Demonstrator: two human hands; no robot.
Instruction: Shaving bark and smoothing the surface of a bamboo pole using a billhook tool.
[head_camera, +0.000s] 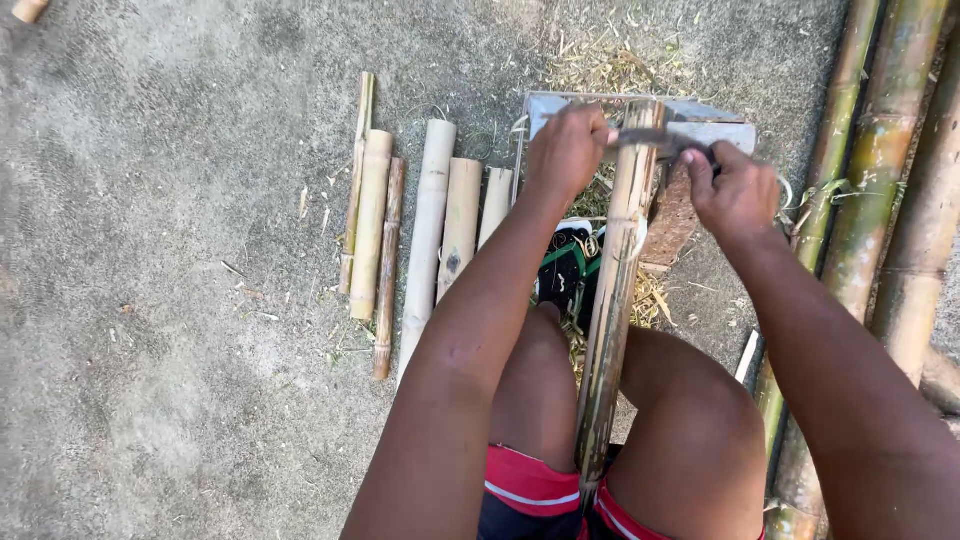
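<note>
A long bamboo pole (615, 300) runs from between the person's knees at 6 o'clock up to 12 o'clock, its far end resting against a grey block (700, 125) on the concrete ground (150, 300).

A dark blade (650, 138) lies crosswise over the pole's far end, pointing from 9 to 3 o'clock.

Left hand (567, 150): fingers curled tight into a fist around the blade's end at 9 o'clock of the pole. The hand touches the pole's left edge.

Right hand (735, 190): fingers wrapped closed around the blade's handle end at 3 o'clock of the pole, thumb laid along the top. The handle itself is mostly hidden by the hand.

A brown, rough-textured piece (670, 220) lies just beside the pole, below the right hand. A dark sandal with green markings (570, 265) sits at 9 o'clock of the pole, under the left forearm.

Cut bamboo pieces (430, 230) lie side by side at 9 o'clock, well apart from the hands. Whole green-yellow bamboo stems (880, 160) lie along the 3 o'clock edge.
</note>
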